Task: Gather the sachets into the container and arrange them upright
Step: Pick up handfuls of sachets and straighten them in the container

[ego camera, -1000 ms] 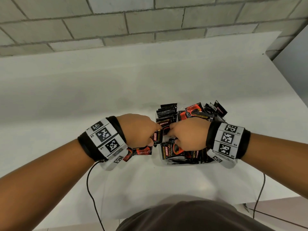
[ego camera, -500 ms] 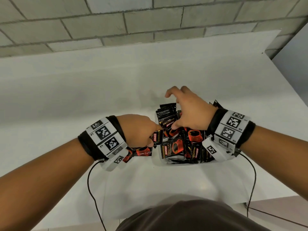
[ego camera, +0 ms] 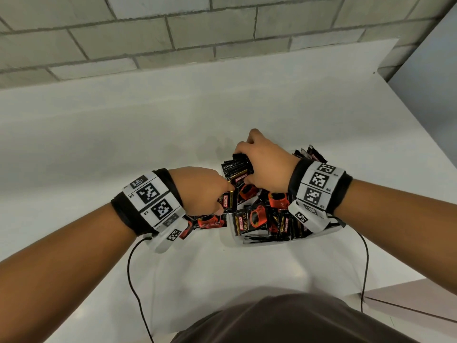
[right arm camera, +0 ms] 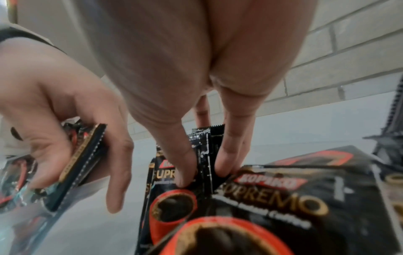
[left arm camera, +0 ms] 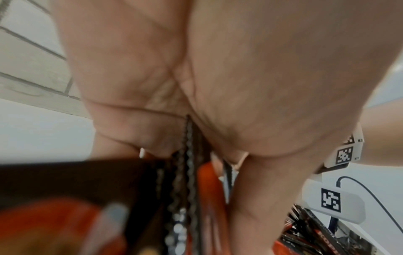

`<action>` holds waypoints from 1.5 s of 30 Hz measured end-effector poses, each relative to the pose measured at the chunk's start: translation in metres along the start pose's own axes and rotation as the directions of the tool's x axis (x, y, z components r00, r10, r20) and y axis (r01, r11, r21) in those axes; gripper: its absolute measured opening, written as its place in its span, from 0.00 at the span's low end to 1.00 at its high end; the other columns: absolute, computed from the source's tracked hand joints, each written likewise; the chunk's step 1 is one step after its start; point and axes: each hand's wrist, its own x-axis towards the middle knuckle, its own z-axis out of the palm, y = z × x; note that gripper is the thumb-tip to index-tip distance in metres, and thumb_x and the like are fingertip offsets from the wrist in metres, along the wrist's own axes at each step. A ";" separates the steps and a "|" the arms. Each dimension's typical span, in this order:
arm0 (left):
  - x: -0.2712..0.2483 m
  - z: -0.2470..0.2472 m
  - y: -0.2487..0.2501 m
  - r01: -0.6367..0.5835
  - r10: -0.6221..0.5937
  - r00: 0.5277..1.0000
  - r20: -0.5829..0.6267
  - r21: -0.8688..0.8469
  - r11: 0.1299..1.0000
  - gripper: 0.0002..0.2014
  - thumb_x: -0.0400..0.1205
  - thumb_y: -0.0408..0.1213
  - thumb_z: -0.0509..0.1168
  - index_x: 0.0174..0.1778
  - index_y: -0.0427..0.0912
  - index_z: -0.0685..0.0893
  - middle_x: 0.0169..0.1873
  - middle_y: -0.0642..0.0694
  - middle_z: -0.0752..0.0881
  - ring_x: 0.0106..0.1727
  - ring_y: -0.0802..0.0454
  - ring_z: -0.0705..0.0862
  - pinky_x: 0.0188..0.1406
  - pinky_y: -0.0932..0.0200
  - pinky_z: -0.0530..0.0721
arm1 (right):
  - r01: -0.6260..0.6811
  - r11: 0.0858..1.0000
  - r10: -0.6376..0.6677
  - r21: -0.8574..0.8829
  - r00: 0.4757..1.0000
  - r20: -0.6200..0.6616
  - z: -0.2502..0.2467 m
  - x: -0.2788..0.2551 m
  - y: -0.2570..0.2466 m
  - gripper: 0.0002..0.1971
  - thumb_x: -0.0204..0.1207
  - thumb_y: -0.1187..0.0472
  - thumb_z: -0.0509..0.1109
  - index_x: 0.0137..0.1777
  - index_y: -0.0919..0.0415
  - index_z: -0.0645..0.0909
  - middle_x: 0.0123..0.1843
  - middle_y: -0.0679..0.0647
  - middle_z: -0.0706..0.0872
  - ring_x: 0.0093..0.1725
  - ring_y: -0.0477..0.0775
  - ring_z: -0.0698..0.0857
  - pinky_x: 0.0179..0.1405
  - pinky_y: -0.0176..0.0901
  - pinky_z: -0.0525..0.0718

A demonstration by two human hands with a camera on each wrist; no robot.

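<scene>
Most sachets (ego camera: 251,220) already sit in the container (ego camera: 231,232), many jumbled or leaning. The right hand (ego camera: 265,167) pinches an upright stack (ego camera: 237,164) at the far-left corner; the left hand (ego camera: 200,191) grips a spare bunch (ego camera: 226,200) beside the rim. Straightening remains.

Bare workroom: white table (ego camera: 173,125) against painted block wall (ego camera: 222,28).

The clear plastic container (ego camera: 329,230) sits on the white table (ego camera: 148,134), near its front edge. Black and red coffee sachets (ego camera: 252,219) are packed inside it. More sachets (ego camera: 210,221) lie on the table just left of it. A grey block wall (ego camera: 173,33) stands behind the table.
</scene>
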 end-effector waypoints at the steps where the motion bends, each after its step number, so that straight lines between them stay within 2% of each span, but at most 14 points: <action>1: 0.000 0.000 -0.001 0.000 0.000 1.000 -0.004 0.004 1.000 0.20 0.88 0.47 0.65 0.75 0.47 0.77 0.34 0.57 0.72 0.42 0.52 0.76 0.45 0.58 0.72 | -0.010 1.000 0.010 0.012 1.000 -0.011 0.001 0.000 -0.001 0.31 0.69 0.62 0.83 0.72 0.58 0.77 0.65 0.58 0.69 0.47 0.61 0.84 0.53 0.54 0.88; 4: 0.000 0.001 -0.001 -0.009 0.009 1.000 -0.029 -0.002 1.000 0.21 0.89 0.46 0.64 0.78 0.49 0.75 0.32 0.59 0.69 0.32 0.60 0.71 0.43 0.59 0.69 | -0.032 0.998 0.033 0.051 0.999 -0.010 0.007 -0.001 -0.004 0.30 0.68 0.58 0.83 0.68 0.60 0.75 0.62 0.58 0.70 0.45 0.61 0.84 0.51 0.57 0.88; 7: -0.002 0.000 0.000 -0.041 0.039 0.998 -0.051 -0.045 0.998 0.25 0.89 0.44 0.64 0.84 0.55 0.70 0.32 0.62 0.67 0.30 0.66 0.67 0.34 0.64 0.64 | -0.021 0.999 0.020 0.044 1.000 0.016 0.011 -0.002 -0.007 0.33 0.65 0.58 0.84 0.66 0.59 0.72 0.59 0.57 0.72 0.45 0.61 0.84 0.48 0.58 0.88; 9: -0.002 0.001 -0.001 -0.049 0.047 0.998 -0.047 -0.044 0.998 0.25 0.89 0.44 0.65 0.83 0.54 0.71 0.32 0.61 0.68 0.30 0.66 0.68 0.32 0.66 0.63 | -0.012 1.000 0.010 0.028 0.999 0.046 0.009 -0.003 -0.007 0.39 0.60 0.57 0.87 0.69 0.57 0.71 0.60 0.56 0.72 0.47 0.59 0.83 0.45 0.52 0.85; 11: 0.000 0.002 -0.001 -0.044 0.043 0.998 -0.037 -0.029 0.999 0.24 0.89 0.45 0.65 0.82 0.53 0.72 0.32 0.60 0.70 0.31 0.64 0.69 0.37 0.63 0.66 | -0.001 1.000 0.000 0.020 0.998 0.059 0.005 -0.003 -0.005 0.42 0.58 0.55 0.89 0.71 0.55 0.71 0.61 0.54 0.72 0.49 0.56 0.81 0.43 0.47 0.81; 17: -0.001 0.000 -0.002 -0.068 0.068 0.998 -0.001 -0.038 0.997 0.16 0.88 0.45 0.65 0.72 0.49 0.80 0.32 0.57 0.75 0.31 0.63 0.72 0.31 0.65 0.66 | -0.015 1.000 0.015 0.012 1.000 0.008 -0.005 -0.008 -0.003 0.42 0.60 0.58 0.88 0.73 0.52 0.71 0.64 0.55 0.72 0.49 0.57 0.84 0.47 0.51 0.87; 22: 0.000 0.001 0.001 -0.069 0.069 0.997 0.042 -0.008 0.998 0.15 0.88 0.47 0.66 0.69 0.47 0.80 0.32 0.57 0.74 0.31 0.63 0.72 0.30 0.66 0.65 | -0.010 0.995 0.008 0.100 1.000 0.024 -0.005 -0.007 -0.003 0.39 0.60 0.60 0.87 0.71 0.50 0.74 0.59 0.51 0.73 0.53 0.53 0.81 0.53 0.50 0.86; 27: 0.002 0.001 -0.001 -0.039 0.038 0.999 0.014 0.035 0.999 0.20 0.88 0.47 0.65 0.76 0.48 0.77 0.35 0.57 0.74 0.35 0.57 0.74 0.42 0.59 0.70 | 0.001 0.991 -0.002 0.133 1.000 0.007 -0.006 -0.008 0.000 0.39 0.61 0.61 0.86 0.72 0.50 0.74 0.62 0.52 0.72 0.52 0.52 0.81 0.54 0.48 0.86; 31: 0.002 0.002 -0.001 -0.039 0.039 0.999 0.009 0.023 0.999 0.22 0.89 0.47 0.64 0.80 0.49 0.74 0.32 0.59 0.71 0.32 0.61 0.70 0.43 0.59 0.68 | -0.011 0.992 0.008 0.124 1.000 0.024 -0.006 -0.009 0.000 0.45 0.57 0.59 0.90 0.74 0.48 0.72 0.63 0.52 0.69 0.51 0.54 0.83 0.53 0.49 0.87; 36: -0.008 0.001 -0.005 -0.052 0.052 0.999 -0.004 -0.072 0.996 0.16 0.89 0.47 0.64 0.72 0.48 0.78 0.31 0.57 0.75 0.31 0.62 0.72 0.32 0.62 0.68 | 0.006 0.994 -0.012 0.105 0.999 0.052 -0.010 -0.011 -0.003 0.49 0.57 0.57 0.90 0.77 0.46 0.68 0.66 0.52 0.68 0.50 0.54 0.84 0.52 0.50 0.88; 38: -0.017 -0.003 -0.015 -0.079 0.074 0.997 -0.035 -0.197 0.977 0.06 0.88 0.47 0.66 0.60 0.59 0.81 0.34 0.54 0.83 0.32 0.60 0.79 0.33 0.62 0.73 | 0.008 0.993 -0.012 0.117 0.999 0.035 -0.022 -0.017 -0.002 0.46 0.62 0.52 0.88 0.78 0.44 0.66 0.67 0.51 0.69 0.50 0.51 0.84 0.51 0.44 0.86; 40: -0.028 -0.009 -0.028 -0.116 0.082 0.991 -0.108 -0.366 0.923 0.09 0.87 0.47 0.69 0.47 0.68 0.77 0.37 0.58 0.89 0.36 0.61 0.85 0.36 0.63 0.78 | 0.015 0.985 -0.017 0.174 1.000 0.006 -0.035 -0.027 0.001 0.37 0.68 0.49 0.84 0.75 0.43 0.71 0.66 0.48 0.73 0.51 0.48 0.84 0.53 0.43 0.85; 42: -0.036 -0.013 -0.036 -0.131 0.039 0.980 -0.194 -0.491 0.862 0.10 0.86 0.47 0.70 0.46 0.68 0.78 0.39 0.68 0.89 0.39 0.68 0.87 0.38 0.69 0.78 | 0.037 0.954 -0.028 0.299 0.999 -0.035 -0.047 -0.037 0.001 0.22 0.73 0.51 0.80 0.66 0.42 0.79 0.60 0.42 0.81 0.49 0.44 0.86 0.55 0.48 0.88; 45: -0.037 -0.013 -0.032 -0.207 0.010 0.952 -0.307 -0.616 0.760 0.08 0.83 0.48 0.72 0.54 0.66 0.82 0.46 0.66 0.91 0.45 0.67 0.89 0.46 0.70 0.83 | 0.065 0.861 -0.034 0.505 0.997 -0.072 -0.055 -0.048 -0.012 0.11 0.75 0.49 0.79 0.56 0.45 0.85 0.50 0.43 0.89 0.47 0.47 0.89 0.55 0.51 0.89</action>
